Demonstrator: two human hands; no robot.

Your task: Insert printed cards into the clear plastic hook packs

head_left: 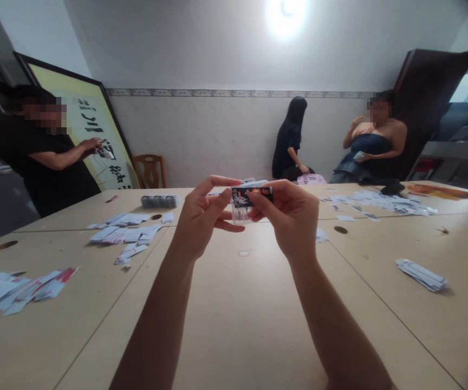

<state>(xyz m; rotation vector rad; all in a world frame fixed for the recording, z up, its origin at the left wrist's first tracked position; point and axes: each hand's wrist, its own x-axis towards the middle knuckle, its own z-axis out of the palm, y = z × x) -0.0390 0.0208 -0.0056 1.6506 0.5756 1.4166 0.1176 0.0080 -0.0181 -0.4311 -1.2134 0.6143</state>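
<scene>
Both hands are raised in the middle of the view above the table, close together. My left hand grips the left side of a small clear plastic box, its thumb on the near face and its fingers around the back and underneath. My right hand pinches a black printed label against the upper part of the box, thumb in front. White and orange print shows on the label. I cannot tell whether the label is stuck to the box. The far side of the box is hidden by fingers.
Paper slips lie on the table at left, more papers nearer. A row of small dark-topped packs stands behind. Cards are spread at far right; a paper bundle lies nearer. Several people stand beyond the table.
</scene>
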